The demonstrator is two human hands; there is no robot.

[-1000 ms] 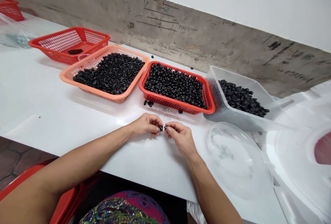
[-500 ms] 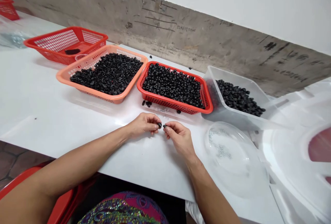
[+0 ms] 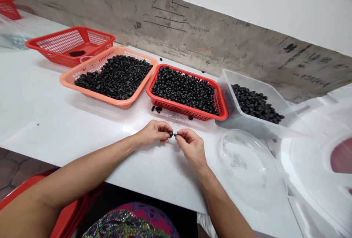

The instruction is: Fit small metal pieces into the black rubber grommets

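Note:
Between the thumb and fingers of my left hand [image 3: 156,131] is a small round black piece [image 3: 171,134]. My right hand [image 3: 191,144] pinches a smaller dark piece [image 3: 175,134], its tip facing the round one; whether the two touch I cannot tell. Both hands are low over the white table, in front of a red basket [image 3: 189,114] full of black ring-like pieces. Tiny clear bits and a few loose black pieces [image 3: 158,110] lie between the basket and my hands.
An orange basket [image 3: 67,80] heaped with small black parts stands to the left, a red basket [image 3: 35,44] behind it. At right are a clear bin [image 3: 233,124] of black pieces, a transparent round lid [image 3: 247,175] with tiny clear bits, and a large white plastic object [image 3: 302,150].
The hands stay almost in place, both still pinching their pieces. The small piece in the right hand appears slightly closer to the round one. The view has shifted a little.

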